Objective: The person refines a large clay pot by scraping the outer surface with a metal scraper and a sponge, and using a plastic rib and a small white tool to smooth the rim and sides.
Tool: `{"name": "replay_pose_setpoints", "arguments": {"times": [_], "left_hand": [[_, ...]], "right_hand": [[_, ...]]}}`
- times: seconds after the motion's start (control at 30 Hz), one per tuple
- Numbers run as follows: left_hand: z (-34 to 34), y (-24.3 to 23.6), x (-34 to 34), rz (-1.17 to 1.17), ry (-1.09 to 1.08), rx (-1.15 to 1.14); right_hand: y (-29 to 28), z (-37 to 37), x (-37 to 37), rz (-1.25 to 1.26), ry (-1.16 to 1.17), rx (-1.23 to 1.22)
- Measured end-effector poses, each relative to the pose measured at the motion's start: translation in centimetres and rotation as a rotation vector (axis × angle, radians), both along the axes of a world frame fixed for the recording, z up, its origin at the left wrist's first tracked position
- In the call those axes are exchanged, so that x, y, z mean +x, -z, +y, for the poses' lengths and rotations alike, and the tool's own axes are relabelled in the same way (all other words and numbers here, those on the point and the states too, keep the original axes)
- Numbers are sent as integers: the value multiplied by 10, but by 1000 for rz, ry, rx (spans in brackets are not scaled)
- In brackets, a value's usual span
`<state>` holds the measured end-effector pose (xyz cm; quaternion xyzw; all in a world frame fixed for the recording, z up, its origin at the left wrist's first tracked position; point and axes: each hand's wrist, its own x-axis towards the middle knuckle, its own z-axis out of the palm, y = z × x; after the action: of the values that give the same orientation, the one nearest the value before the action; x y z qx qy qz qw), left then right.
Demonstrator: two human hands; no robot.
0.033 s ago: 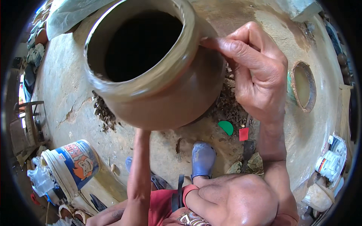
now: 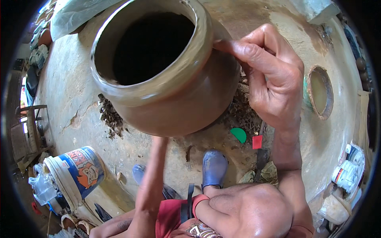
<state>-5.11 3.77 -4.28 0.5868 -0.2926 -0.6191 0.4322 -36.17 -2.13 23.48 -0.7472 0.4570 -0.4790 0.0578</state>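
A wet brown clay pot (image 2: pixel 170 107) with a rounded belly and flared rim fills the upper middle. It tilts so that its dark mouth shows. My right hand (image 2: pixel 274 75) is at its right side, fingers curled and closed, the fingertips pressed to the neck just under the rim. Whatever may be pinched between them is too small to make out. From below, my left forearm (image 2: pixel 152 182) reaches up to the pot's underside; the pot hides that hand.
Dark scraps (image 2: pixel 111 119) litter the concrete floor under the pot. A green half-disc (image 2: pixel 238 135) and a red block (image 2: pixel 257 141) lie near my blue clog (image 2: pixel 214 168). At left stands a white bucket (image 2: pixel 79 170); at right, a round basin (image 2: pixel 320 92) holding murky liquid.
The pot has shifted slightly right, and my left forearm has swung a little right beneath it. My right hand stays pressed to the neck.
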Motion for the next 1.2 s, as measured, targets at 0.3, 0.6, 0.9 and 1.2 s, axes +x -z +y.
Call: {"name": "replay_pose_setpoints", "arguments": {"times": [0.3,0.6,0.9,1.2], "left_hand": [[9,-30,-13,55,-15,405],[51,-25,-48,197,188,446],[-9,-1,22,125,57,-69],[53,-48,-76,72,60,549]], "right_hand": [[-1,5,-4,63,7,-59],[6,17,4,-22,28,-16],[4,12,11,4,33,-59],[3,16,4,78,85,-67]]}}
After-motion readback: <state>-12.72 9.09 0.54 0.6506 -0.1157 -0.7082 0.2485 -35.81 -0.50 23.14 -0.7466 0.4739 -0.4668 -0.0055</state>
